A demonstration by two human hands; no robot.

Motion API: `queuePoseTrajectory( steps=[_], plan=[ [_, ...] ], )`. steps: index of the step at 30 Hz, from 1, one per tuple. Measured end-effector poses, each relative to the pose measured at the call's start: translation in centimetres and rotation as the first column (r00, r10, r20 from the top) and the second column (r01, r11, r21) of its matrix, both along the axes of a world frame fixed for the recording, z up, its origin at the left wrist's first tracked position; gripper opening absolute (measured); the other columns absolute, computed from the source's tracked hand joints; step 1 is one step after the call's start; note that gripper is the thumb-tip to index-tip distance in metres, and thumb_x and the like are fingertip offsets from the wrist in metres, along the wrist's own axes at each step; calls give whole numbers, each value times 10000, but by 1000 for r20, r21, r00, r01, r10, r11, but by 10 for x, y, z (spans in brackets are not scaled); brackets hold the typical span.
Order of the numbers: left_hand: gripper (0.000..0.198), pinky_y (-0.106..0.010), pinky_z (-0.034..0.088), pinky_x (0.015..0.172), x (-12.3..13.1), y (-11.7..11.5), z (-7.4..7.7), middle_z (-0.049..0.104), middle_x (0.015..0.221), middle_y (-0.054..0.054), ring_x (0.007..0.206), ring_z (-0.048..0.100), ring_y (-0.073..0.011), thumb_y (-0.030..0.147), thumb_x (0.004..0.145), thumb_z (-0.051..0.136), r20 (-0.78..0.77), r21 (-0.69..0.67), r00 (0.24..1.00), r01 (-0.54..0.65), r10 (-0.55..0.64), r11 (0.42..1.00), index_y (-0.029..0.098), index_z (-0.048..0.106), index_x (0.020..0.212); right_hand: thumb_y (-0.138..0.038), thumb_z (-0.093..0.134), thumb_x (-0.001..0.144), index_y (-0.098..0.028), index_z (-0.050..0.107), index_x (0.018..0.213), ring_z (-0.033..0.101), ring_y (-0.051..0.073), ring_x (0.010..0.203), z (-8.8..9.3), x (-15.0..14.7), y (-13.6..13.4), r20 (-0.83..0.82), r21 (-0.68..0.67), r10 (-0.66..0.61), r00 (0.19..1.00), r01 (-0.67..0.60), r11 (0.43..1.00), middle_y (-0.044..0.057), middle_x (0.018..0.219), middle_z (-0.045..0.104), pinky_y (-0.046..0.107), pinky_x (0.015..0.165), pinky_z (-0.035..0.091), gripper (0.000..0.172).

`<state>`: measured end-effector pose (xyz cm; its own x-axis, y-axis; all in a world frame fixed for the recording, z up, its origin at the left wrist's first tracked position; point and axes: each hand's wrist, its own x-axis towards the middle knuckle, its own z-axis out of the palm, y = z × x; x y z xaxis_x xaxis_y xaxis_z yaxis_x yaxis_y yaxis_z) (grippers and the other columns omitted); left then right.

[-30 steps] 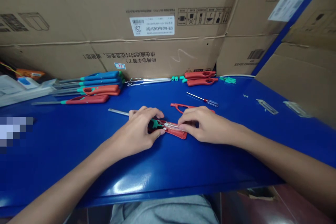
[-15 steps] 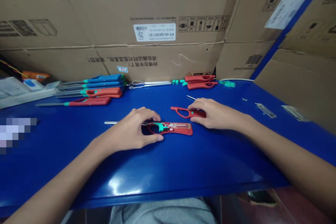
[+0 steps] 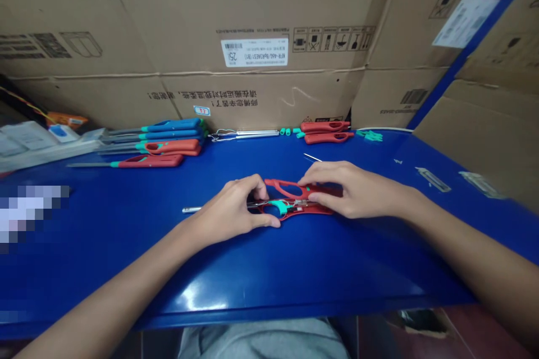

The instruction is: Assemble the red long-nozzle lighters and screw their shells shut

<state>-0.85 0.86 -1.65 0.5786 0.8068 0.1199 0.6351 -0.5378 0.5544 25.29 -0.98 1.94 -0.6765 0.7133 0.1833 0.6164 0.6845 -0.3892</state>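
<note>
My left hand (image 3: 236, 202) curls around the front of a red lighter handle half (image 3: 324, 211), its thumb along the near edge. That half lies open side up, holding a green trigger (image 3: 279, 207), wires and a clear part. A metal tube (image 3: 191, 210) sticks out to the left, partly hidden under my left hand. My right hand (image 3: 341, 188) pinches a second red handle half (image 3: 286, 187) with a loop-shaped opening. This half is just behind the first and partly over its rear end. My fingers hide where the two meet.
Assembled blue lighters (image 3: 172, 125) and red lighters (image 3: 147, 161) lie at the back left. Behind are metal tubes (image 3: 256, 133), red handles (image 3: 326, 138) and green pieces (image 3: 370, 135). A thin metal rod (image 3: 312, 157) and clear parts (image 3: 433, 179) lie rightward. Cardboard (image 3: 185, 50) walls the back.
My right hand has brought the second red half down and left, against the first. The lower half and my left hand sit slightly farther right, as the view has also shifted.
</note>
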Motion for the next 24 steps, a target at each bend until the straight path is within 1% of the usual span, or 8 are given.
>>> queuePoseTrajectory(
  steps=[3, 5, 6, 9, 11, 17, 20, 24],
  plan=[
    [571, -304, 425, 669, -9, 4, 6, 630, 868, -11, 778, 568, -183, 634, 624, 756, -33, 79, 998, 46, -44, 996, 196, 398, 706, -216, 551, 899, -168, 678, 1080, 607, 188, 932, -1, -2, -3, 8, -19, 21, 1000, -21, 1000, 81, 1048, 660, 340, 851, 477, 227],
    [522, -324, 433, 715, -14, 5, 11, 625, 907, -23, 818, 568, -196, 611, 665, 735, -79, 137, 995, 66, -56, 988, 196, 428, 745, -209, 546, 904, -170, 682, 1077, 607, 179, 927, -3, -5, -4, 3, -29, 38, 999, -38, 999, 79, 1048, 654, 322, 842, 480, 223],
    [468, -336, 435, 739, -17, 5, 14, 622, 922, -27, 833, 568, -202, 579, 698, 717, -115, 151, 992, 78, -61, 986, 196, 468, 801, -210, 544, 910, -169, 681, 1085, 608, 175, 935, -5, -6, -4, -6, -34, 46, 999, -46, 998, 79, 1057, 651, 315, 850, 481, 227],
    [325, -356, 442, 797, -21, 3, 22, 624, 967, -31, 882, 578, -213, 453, 778, 647, -229, 128, 967, 142, -110, 982, 203, 559, 965, -211, 537, 926, -164, 682, 1100, 608, 163, 967, -11, -11, -7, -58, -37, 63, 996, -66, 997, 81, 1093, 638, 298, 888, 479, 231],
    [292, -343, 450, 804, -23, 3, 25, 639, 977, -31, 892, 590, -210, 405, 789, 622, -258, 103, 956, 170, -139, 980, 206, 591, 1001, -219, 536, 934, -166, 684, 1101, 604, 164, 994, -15, -14, -8, -81, -33, 71, 994, -73, 997, 82, 1111, 634, 301, 911, 478, 230],
    [181, -303, 452, 760, -25, 6, 28, 670, 913, -23, 838, 602, -186, 319, 836, 557, -283, 105, 943, 209, -173, 972, 202, 660, 929, -250, 532, 945, -176, 685, 1101, 593, 189, 1036, -25, -18, -9, -89, -3, 77, 993, -78, 997, 89, 1127, 629, 336, 929, 482, 231],
    [207, -293, 452, 751, -24, 7, 28, 677, 920, -28, 840, 605, -180, 335, 876, 522, -270, 94, 947, 205, -174, 974, 202, 671, 931, -227, 529, 943, -178, 687, 1093, 593, 190, 1046, -26, -20, -10, -92, 2, 72, 993, -72, 997, 91, 1123, 631, 335, 936, 480, 224],
    [223, -281, 453, 725, -25, 7, 27, 679, 920, -33, 828, 606, -175, 355, 886, 523, -265, 78, 950, 194, -167, 978, 199, 677, 931, -206, 532, 931, -176, 680, 1097, 589, 179, 1047, -24, -21, -11, -88, -7, 78, 993, -79, 997, 88, 1128, 625, 315, 943, 471, 224]
  ],
)
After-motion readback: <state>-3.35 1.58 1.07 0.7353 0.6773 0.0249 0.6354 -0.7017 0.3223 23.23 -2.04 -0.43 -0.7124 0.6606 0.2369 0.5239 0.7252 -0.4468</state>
